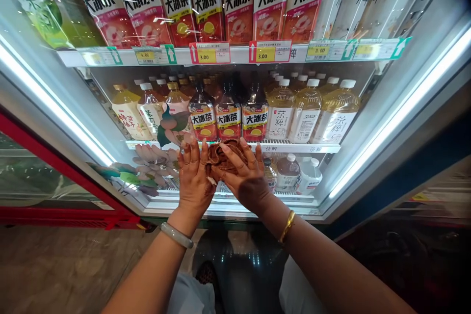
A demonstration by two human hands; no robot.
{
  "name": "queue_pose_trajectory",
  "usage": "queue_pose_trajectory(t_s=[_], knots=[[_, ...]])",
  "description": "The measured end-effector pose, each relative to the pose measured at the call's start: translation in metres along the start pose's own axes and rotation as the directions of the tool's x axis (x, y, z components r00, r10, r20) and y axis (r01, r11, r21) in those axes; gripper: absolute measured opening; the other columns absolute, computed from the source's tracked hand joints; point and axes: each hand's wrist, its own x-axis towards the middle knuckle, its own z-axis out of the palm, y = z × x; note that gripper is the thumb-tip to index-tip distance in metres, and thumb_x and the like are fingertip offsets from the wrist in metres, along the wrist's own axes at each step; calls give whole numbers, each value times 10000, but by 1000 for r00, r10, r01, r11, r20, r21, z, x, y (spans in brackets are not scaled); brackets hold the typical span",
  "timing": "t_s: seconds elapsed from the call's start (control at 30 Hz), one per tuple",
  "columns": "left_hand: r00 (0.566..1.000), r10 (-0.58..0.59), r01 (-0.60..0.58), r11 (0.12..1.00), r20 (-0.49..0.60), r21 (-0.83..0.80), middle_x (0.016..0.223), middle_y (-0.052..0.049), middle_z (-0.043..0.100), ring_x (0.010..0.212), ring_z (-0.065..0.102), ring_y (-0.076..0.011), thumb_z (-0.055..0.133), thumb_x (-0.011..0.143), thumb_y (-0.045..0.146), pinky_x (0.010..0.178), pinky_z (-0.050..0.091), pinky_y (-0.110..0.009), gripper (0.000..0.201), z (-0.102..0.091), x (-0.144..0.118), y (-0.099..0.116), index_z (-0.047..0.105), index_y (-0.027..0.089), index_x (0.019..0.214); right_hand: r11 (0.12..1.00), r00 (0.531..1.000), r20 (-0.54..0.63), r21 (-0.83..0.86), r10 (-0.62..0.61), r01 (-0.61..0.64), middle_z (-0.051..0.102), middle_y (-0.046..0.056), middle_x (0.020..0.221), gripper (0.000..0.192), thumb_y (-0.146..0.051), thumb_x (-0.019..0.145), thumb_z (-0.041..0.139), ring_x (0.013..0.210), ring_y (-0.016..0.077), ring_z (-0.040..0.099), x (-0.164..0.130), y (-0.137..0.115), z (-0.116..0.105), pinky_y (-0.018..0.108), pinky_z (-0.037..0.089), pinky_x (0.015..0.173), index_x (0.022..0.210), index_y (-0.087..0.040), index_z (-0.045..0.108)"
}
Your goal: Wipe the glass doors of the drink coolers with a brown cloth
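Note:
A bunched brown cloth (pixel 226 157) lies against the glass door of a drinks fridge. My right hand (pixel 245 171) presses on it from above, fingers spread over its folds. Just to the left, my left hand (pixel 195 171) rests flat with its fingers stretched upward. Its thumb side meets the cloth's edge, and something small and white shows there. Flower decals (pixel 158 157) are on the glass left of my hands. Behind the hands, dark iced tea bottles (pixel 228 115) stand on the middle shelf, and the cloth hides part of the lower shelf.
Larger bottles (pixel 237 2) fill the upper shelf above a strip of price tags (pixel 211 54). Pale tea bottles (pixel 307 110) stand at middle right. Bright light strips run down both sides. A red-edged cabinet (pixel 66 216) is at the left, above the floor (pixel 55 265).

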Motion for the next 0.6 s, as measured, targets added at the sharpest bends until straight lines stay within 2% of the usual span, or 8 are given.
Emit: queue_pose_trajectory(t_s=[0.1,0.17,0.23,0.37,0.47,0.53,0.6], knots=[[996,83,-84,996,33,15,1768,-71,19,1648,-7,-264,523,936,178,1347,-12,-511,886,-8,4,3,73,212,1698,1000,1000,-26,10,-17,17,632,-52,1496,221,-332,900,781,1617,274,265,5,4,-3,566,106,1358,1114,-384,763],[990,138,-138,990,36,19,1768,-64,41,1650,16,-256,551,941,215,1347,-11,-492,888,-13,7,3,85,209,1697,998,998,-45,31,-49,50,703,-57,1391,152,-295,915,761,1570,243,363,10,9,-8,544,139,1363,1055,-355,771],[986,166,-166,986,29,20,1766,-65,56,1650,26,-258,576,951,244,1347,-5,-496,890,-17,9,2,93,214,1697,999,996,-80,41,-30,33,724,-49,1347,136,-273,919,749,1527,235,426,17,13,-13,543,182,1359,1036,-340,770],[997,78,-78,997,6,-6,1765,-77,64,1647,42,-269,527,982,214,1342,-3,-526,851,-17,9,-5,70,239,1699,994,981,-159,21,109,-107,701,-2,1384,204,-252,901,758,1549,280,388,27,5,-11,616,202,1340,1089,-330,766],[1000,6,-7,999,-9,-32,1766,-85,75,1644,80,-270,488,986,209,1340,21,-533,836,-12,7,-13,54,247,1700,999,996,-92,43,20,-17,701,-15,1389,195,-252,910,753,1560,267,374,24,-7,-1,588,182,1355,1094,-314,762],[1000,11,-12,999,-18,-34,1766,-94,68,1643,81,-285,513,966,234,1338,29,-545,866,-9,5,-16,53,237,1700,997,998,-41,61,-52,54,714,-39,1368,187,-246,919,746,1541,245,404,19,-9,2,561,146,1368,1093,-312,756],[999,29,-30,999,-19,-22,1765,-106,38,1642,68,-299,527,953,238,1335,27,-557,892,-7,4,-16,39,224,1699,995,998,-34,85,-51,54,729,-47,1340,158,-235,928,734,1519,237,436,18,-5,-3,562,122,1369,1067,-307,753]])
